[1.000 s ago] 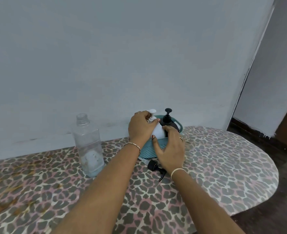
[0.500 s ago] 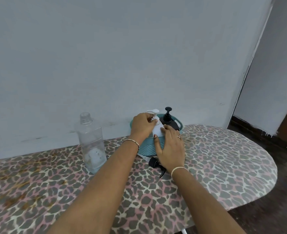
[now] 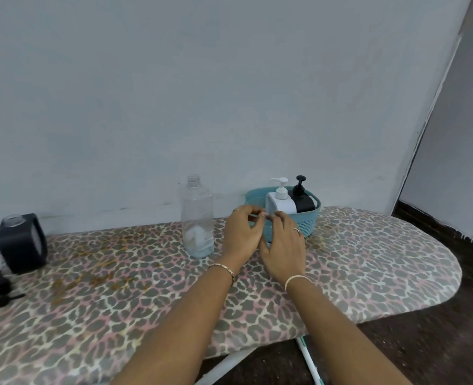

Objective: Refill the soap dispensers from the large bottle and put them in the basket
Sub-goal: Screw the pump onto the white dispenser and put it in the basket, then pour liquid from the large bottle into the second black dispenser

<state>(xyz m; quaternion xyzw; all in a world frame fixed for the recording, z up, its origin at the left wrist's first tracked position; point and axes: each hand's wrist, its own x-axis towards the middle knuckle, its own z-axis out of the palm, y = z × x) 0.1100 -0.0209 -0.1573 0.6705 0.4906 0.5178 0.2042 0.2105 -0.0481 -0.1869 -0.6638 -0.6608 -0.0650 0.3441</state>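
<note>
Left hand (image 3: 240, 234) and right hand (image 3: 284, 245) hover loose, empty, before the basket (image 3: 307, 226); the uncapped dispenser (image 3: 21, 243) likely comes next, so hold it upright

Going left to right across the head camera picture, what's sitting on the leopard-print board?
From the left: open black dispenser → clear large bottle → white dispenser → black pump dispenser. The last two stand in the teal basket.
</note>
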